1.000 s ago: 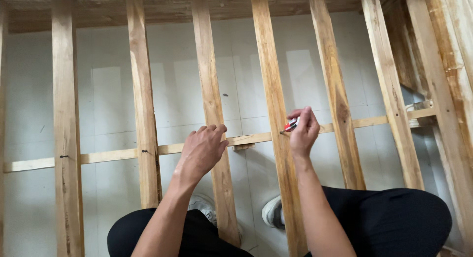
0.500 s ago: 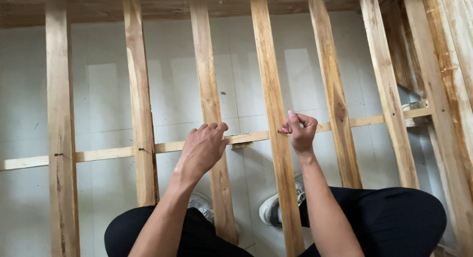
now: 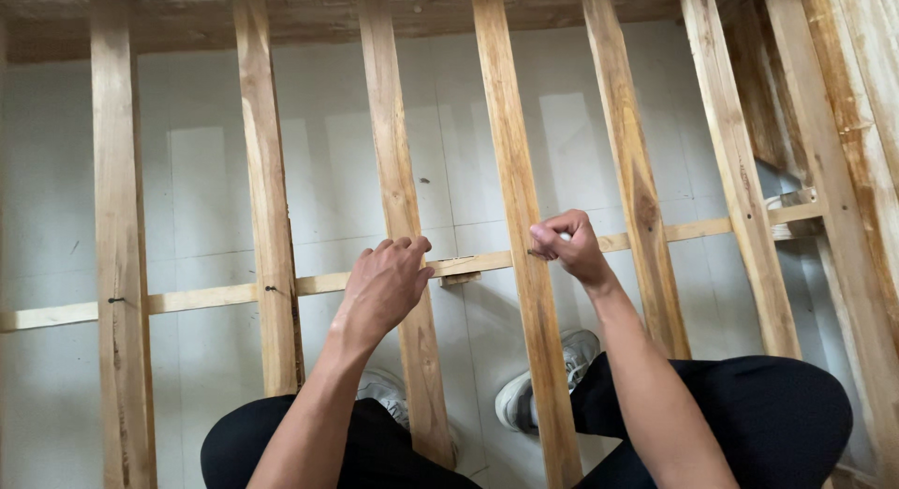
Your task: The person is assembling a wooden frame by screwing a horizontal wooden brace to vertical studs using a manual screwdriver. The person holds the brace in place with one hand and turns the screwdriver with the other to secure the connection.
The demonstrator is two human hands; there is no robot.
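Head view: the right hand (image 3: pixel 567 245) is curled into a fist over a slat (image 3: pixel 513 217), pinching something small and dark that is too hidden to name. The left hand (image 3: pixel 386 285) rests, fingers bent and loosely together, on the next slat (image 3: pixel 398 199) where a thin crosspiece (image 3: pixel 309 283) runs beneath. The slats are pale, rough wood, set well apart, with white floor (image 3: pixel 197 170) showing through the gaps. The frame's far ends are cut off; shoes (image 3: pixel 524 395) show below.

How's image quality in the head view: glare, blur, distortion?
Head view: soft daylight, a pale glare patch on the tiled floor; wooden slats splay outward from wide-angle distortion; left hand and right hand are fairly sharp, shadows faint.
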